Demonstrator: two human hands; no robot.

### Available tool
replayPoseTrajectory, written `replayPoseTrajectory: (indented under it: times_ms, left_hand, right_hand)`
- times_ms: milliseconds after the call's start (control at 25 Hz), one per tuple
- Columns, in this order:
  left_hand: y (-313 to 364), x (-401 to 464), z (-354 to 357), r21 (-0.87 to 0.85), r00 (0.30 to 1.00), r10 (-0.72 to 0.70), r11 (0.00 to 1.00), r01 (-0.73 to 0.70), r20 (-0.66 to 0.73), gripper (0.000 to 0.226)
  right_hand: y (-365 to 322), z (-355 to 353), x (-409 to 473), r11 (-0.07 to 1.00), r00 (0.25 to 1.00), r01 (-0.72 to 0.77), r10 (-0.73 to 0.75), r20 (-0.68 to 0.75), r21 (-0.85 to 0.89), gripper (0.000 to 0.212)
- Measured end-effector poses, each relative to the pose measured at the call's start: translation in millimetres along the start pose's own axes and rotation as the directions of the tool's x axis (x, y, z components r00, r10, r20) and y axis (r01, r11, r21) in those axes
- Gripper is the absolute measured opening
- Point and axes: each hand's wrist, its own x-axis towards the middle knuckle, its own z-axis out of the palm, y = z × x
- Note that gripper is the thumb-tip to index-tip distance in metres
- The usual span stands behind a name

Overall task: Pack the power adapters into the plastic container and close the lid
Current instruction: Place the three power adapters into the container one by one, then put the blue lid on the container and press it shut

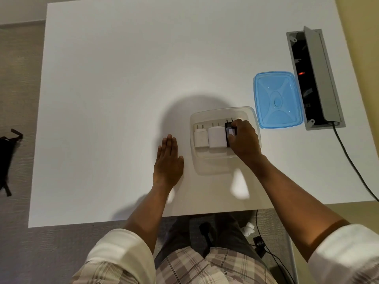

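A clear plastic container [223, 111] stands open on the white table, right of centre. Inside it lie two white power adapters side by side, one on the left [201, 137] and a larger one [217, 137] next to it, prongs pointing away from me. A black power adapter [229, 130] sits at their right, and my right hand [244, 140] reaches into the container with its fingers closed on it. My left hand [168, 158] lies flat on the table just left of the container, holding nothing. The blue lid [277, 99] lies on the table beyond the container's right corner.
A grey cable box [315, 76] with its flap up is set into the table at the right, with a black cable [354, 167] running off the edge. A black bag [7, 156] lies on the floor at left. Cables lie on the floor under the table's near edge.
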Motion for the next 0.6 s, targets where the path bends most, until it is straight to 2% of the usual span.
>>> replayPoseTrajectory:
  times_ms: [200, 400, 600]
  left_hand:
    - [3.0, 0.3, -13.9, -0.004, 0.996, 0.028, 1.000, -0.029, -0.080, 0.072]
    - [22.2, 6.8, -54.5, -0.147, 0.961, 0.026, 0.987, -0.069, -0.276, 0.068]
    - [72.4, 41.9, -106.6, -0.070, 0.912, 0.047, 0.994, -0.082, -0.407, 0.057]
  right_hand:
    - [-4.0, -14.9, -1.2, 0.997, 0.998, 0.053, -0.050, -0.043, 0.059, 0.031]
    - [3.5, -44.8, -5.5, 0.971, 0.980, 0.148, -0.120, -0.158, 0.186, 0.027]
    - [31.9, -82.4, 1.5, 0.953, 0.950, 0.169, -0.090, -0.298, 0.251, 0.023]
